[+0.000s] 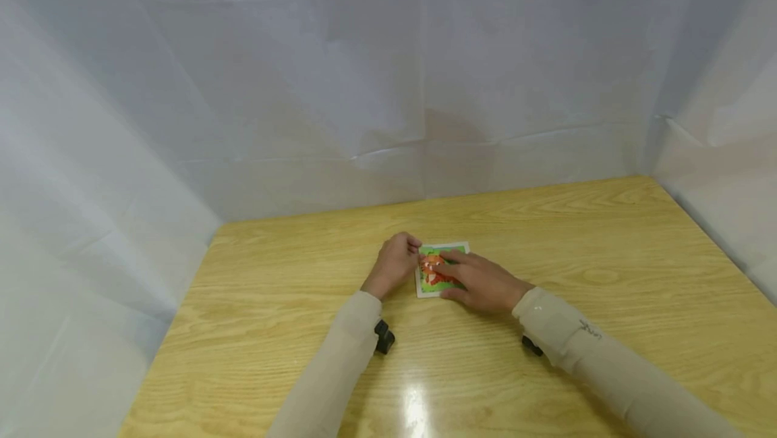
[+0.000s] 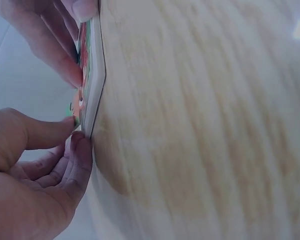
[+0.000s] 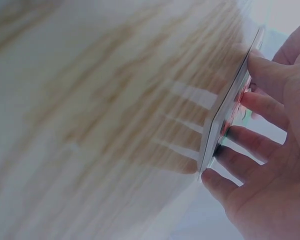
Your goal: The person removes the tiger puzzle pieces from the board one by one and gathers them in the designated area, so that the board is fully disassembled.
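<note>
One white-bordered picture puzzle (image 1: 428,285), flat on wooden table (image 1: 285,289), between both hands. Left hand (image 1: 396,262): nearer the tilted orange-and-green piece (image 2: 76,104) at the puzzle's left edge, thumb and fingertip pinching it. Right hand (image 1: 485,283): fingers spread across the puzzle's right side.

White-rimmed picture board (image 1: 431,281) flat on table (image 1: 273,330), orange piece (image 2: 76,106) tilted atop
</note>
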Demonstrator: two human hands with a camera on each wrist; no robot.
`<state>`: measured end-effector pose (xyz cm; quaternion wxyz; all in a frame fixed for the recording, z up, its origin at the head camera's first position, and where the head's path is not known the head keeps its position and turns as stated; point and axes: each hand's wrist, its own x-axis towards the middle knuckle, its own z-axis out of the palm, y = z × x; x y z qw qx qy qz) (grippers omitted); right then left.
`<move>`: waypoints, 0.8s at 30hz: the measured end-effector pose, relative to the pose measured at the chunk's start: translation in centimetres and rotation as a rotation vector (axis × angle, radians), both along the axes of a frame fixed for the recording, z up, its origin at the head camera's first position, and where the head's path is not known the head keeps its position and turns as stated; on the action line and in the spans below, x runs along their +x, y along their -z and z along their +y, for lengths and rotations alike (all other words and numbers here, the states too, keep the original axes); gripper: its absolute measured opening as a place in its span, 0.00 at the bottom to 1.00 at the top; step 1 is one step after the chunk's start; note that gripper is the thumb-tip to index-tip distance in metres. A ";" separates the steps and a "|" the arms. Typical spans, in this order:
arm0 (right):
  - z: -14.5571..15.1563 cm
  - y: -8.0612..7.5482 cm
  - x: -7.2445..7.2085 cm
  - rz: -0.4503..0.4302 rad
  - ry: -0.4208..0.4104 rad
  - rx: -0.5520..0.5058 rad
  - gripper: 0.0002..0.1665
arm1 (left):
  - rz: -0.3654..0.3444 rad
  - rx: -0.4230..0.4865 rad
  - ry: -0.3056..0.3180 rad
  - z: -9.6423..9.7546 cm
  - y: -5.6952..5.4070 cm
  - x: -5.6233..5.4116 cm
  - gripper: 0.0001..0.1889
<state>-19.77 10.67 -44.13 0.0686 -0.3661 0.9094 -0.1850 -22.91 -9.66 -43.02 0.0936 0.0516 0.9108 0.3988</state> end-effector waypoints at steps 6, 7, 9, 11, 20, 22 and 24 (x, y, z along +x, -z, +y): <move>-0.1 0.0 -0.1 -0.011 0.013 0.005 0.33 | 0.003 0.053 -0.009 -0.4 0.4 -0.3 0.11; -0.2 -0.1 -0.1 -0.013 0.013 0.006 0.33 | 0.004 0.061 -0.009 -0.5 0.4 -0.3 0.10; -0.2 -0.1 -0.2 -0.019 0.017 0.007 0.33 | 0.007 0.074 -0.014 -0.7 0.4 -0.4 0.10; -0.1 -0.2 -0.2 -0.024 0.021 0.006 0.33 | 0.004 0.091 -0.023 -1.0 0.3 -0.4 0.11; 0.3 -0.3 -0.2 -0.025 0.028 -0.005 0.33 | -0.028 0.144 -0.068 -3.2 -0.3 -0.2 0.12; 0.5 -0.2 -0.2 -0.024 0.033 -0.001 0.33 | -0.042 0.147 -0.079 -3.8 -0.4 -0.1 0.12; 0.6 -0.2 -0.2 -0.023 0.041 0.009 0.33 | -0.053 0.144 -0.090 -4.5 -0.5 0.0 0.12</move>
